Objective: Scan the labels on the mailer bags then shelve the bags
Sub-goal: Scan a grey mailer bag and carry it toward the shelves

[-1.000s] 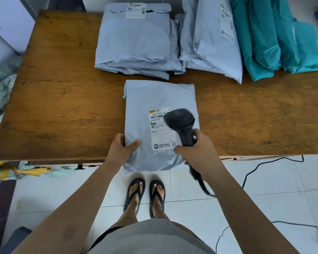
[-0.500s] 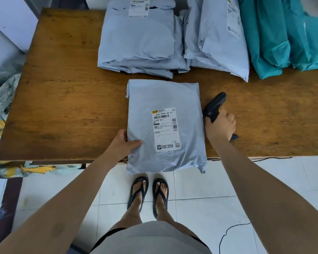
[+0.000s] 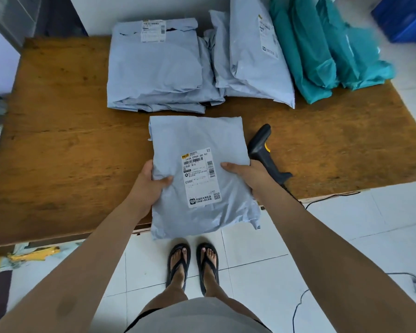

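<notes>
A grey mailer bag (image 3: 197,140) with a white shipping label (image 3: 201,176) lies at the front edge of the wooden table (image 3: 58,152), its lower end hanging over the edge. My left hand (image 3: 151,183) grips its left side, thumb on top. My right hand (image 3: 247,174) grips its right side, thumb on top. The black barcode scanner (image 3: 264,150) lies on the table just right of the bag, with no hand on it.
A stack of grey mailer bags (image 3: 159,68) sits at the back of the table, more grey bags (image 3: 255,56) lean beside it, and teal bags (image 3: 322,49) stand at the back right. A blue crate (image 3: 408,18) is far right. The scanner cable (image 3: 327,198) trails to the floor.
My right hand held the scanner over the label, then laid it on the table to the right and took hold of the bag's right side. The bag has shifted slightly toward me.
</notes>
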`<state>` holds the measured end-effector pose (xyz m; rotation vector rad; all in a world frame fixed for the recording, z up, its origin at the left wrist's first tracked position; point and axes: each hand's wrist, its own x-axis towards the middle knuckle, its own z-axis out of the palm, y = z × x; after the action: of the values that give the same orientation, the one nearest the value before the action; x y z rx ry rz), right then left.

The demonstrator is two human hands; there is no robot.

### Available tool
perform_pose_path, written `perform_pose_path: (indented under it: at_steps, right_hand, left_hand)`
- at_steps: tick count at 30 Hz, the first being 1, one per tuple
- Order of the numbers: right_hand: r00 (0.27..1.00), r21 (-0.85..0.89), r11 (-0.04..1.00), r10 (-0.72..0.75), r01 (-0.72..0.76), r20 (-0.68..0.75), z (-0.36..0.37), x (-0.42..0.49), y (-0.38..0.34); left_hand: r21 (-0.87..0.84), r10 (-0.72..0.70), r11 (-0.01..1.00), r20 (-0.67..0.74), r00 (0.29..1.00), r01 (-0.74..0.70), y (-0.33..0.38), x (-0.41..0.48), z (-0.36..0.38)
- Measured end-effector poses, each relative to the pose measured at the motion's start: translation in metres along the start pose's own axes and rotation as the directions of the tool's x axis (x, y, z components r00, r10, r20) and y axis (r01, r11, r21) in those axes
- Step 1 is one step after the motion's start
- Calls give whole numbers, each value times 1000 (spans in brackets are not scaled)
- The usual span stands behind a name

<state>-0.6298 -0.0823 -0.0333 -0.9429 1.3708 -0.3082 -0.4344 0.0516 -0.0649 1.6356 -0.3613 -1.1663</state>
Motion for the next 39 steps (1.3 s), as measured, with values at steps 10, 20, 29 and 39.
perform_pose_path:
  at_steps: [10,20,29,39]
  right_hand:
    - [945,191,930,-289,315,-150,-59,-66,-29]
    - [722,126,813,-420,569,-550,-300,-151,-33]
    - [455,-33,691,-510,722,-730,-587,-248,-12]
    - [329,-99,613,-546,784,-770,-802,-237,-52]
  left_hand:
    - [72,323,934,246,914,-349,95,-21,49]
    - [37,510,764,578,637,-644,155,-83,315]
    - [-153,559,733,689,460,-663,155,-204,608]
    - [-249,599,680,731,327,-689,197,-224,827]
